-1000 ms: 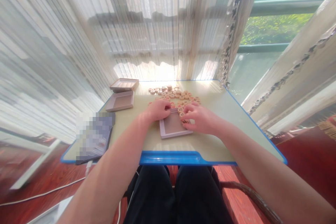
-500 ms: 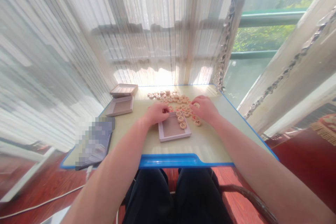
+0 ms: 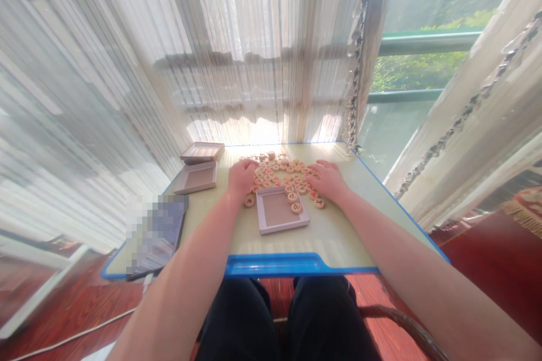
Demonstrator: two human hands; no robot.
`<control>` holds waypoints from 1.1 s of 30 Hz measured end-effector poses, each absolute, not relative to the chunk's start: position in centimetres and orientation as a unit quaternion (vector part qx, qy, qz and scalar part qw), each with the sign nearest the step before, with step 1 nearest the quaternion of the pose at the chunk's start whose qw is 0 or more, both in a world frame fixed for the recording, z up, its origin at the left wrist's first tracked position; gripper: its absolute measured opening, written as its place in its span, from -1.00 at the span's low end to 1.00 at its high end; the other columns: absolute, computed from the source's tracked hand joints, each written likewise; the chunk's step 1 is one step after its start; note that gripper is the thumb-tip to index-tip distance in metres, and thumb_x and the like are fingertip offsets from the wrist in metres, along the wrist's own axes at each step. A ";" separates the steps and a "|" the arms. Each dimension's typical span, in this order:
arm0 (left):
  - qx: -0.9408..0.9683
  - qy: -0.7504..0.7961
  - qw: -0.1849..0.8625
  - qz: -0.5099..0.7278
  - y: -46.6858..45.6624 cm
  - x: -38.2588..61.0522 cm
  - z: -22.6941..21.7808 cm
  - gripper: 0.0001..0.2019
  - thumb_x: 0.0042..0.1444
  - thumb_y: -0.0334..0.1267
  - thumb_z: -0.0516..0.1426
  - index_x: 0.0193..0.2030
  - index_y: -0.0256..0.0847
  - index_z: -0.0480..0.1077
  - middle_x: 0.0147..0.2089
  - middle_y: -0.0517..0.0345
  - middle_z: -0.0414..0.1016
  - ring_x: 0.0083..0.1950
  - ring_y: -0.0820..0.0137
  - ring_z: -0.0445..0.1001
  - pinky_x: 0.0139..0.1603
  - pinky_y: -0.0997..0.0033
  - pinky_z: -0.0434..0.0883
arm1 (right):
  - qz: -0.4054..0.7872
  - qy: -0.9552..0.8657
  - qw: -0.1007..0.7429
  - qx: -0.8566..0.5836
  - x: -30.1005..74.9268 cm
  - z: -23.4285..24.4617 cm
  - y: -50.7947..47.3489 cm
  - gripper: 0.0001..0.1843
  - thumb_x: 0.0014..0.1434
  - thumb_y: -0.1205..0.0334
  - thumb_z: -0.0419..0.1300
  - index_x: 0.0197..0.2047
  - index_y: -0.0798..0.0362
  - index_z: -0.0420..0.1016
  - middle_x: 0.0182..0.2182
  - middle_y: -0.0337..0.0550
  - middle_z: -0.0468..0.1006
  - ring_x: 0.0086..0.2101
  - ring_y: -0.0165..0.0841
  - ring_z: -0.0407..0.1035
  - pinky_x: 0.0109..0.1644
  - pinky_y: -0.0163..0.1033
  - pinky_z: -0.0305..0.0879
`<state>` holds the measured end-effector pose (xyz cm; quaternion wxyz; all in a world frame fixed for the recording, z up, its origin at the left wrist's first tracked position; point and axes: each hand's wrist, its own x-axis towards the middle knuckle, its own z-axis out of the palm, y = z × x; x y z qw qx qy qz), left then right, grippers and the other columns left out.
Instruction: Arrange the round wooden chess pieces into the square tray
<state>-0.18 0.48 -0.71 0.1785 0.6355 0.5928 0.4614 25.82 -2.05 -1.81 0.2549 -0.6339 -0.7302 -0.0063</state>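
Note:
Round wooden Chinese chess pieces (image 3: pixel 275 168), marked in red or black, lie in a loose spread between my two hands. My left hand (image 3: pixel 243 176) rests at the spread's left edge, its back towards me and fingers curled; their tips are hidden. On the right side my right hand (image 3: pixel 328 179) lies open over the pieces, fingers extended and touching several of them. A shallow open box (image 3: pixel 283 229) sits on the table in front of the spread. Several pieces are in its right part, including one chess piece (image 3: pixel 296 208) near the right wall.
Another shallow box (image 3: pixel 195 179) and a box part behind it (image 3: pixel 202 150) stand at the table's far left. A dark flat device (image 3: pixel 158 237), partly pixelated, lies at the left edge with a cable. A blue rim (image 3: pixel 275 265) borders the table; curtains hang behind.
My left hand has moved left, away from the box's far corner to the left edge of the pieces, uncovering several. My right hand stays over the right side. The camera view has shifted slightly.

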 end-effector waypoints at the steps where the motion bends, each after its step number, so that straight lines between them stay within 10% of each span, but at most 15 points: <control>1: 0.619 0.598 0.183 0.476 0.9 -0.5 -0.8 -0.70 -0.05 -0.28 -0.04 -0.31 -0.18 0.50 -0.25 0.16 0.55 -0.23 0.37 0.45 -0.25 0.42 0.38 | 0.004 -0.736 0.258 -0.625 25.9 -1.8 -2.0 -0.58 0.13 0.08 0.09 0.00 0.08 0.49 0.05 0.05 0.40 0.05 -0.15 0.21 0.16 -0.05 0.10; 12: 0.546 0.607 0.299 0.495 2.0 -1.4 -1.8 -0.59 -0.24 -0.48 -0.05 -0.25 -0.22 0.48 -0.18 0.04 0.53 -0.19 0.34 0.48 -0.30 0.40 0.42 | 0.068 -0.752 0.312 -0.577 25.6 -1.0 -2.5 -0.74 0.11 0.22 0.09 -0.25 0.07 0.59 -0.11 -0.06 0.54 -0.11 -0.28 0.40 0.04 -0.19 0.27; 20: 0.624 0.600 0.089 0.492 0.0 -0.7 0.1 -0.74 -0.06 -0.40 -0.06 -0.34 -0.20 0.44 -0.28 0.11 0.53 -0.20 0.34 0.44 -0.15 0.36 0.37 | 0.054 -0.760 0.336 -0.554 25.4 -1.1 -2.6 -0.74 0.09 0.23 0.11 -0.21 0.08 0.58 -0.10 -0.03 0.50 -0.04 -0.23 0.32 0.11 -0.12 0.18; 27: 0.754 0.537 0.044 0.376 -0.9 0.7 0.1 -0.76 -0.02 -0.38 -0.05 -0.45 -0.19 0.45 -0.38 0.12 0.50 -0.29 0.35 0.42 -0.19 0.38 0.34 | 0.207 -0.823 0.245 -0.469 23.6 3.0 -7.6 -0.77 0.06 0.14 0.16 -0.34 0.07 0.58 -0.65 -0.31 0.33 -0.59 -0.49 0.18 -0.49 -0.37 0.11; 33: 0.769 0.524 0.030 0.364 -1.2 1.0 0.3 -0.76 -0.03 -0.40 -0.05 -0.52 -0.19 0.43 -0.42 0.14 0.49 -0.30 0.36 0.42 -0.21 0.40 0.34 | 0.163 -0.854 0.176 -0.462 23.4 3.6 -9.2 -0.84 -0.01 0.16 0.22 -0.41 0.02 0.62 -0.68 -0.31 0.38 -0.64 -0.53 0.14 -0.55 -0.38 -0.01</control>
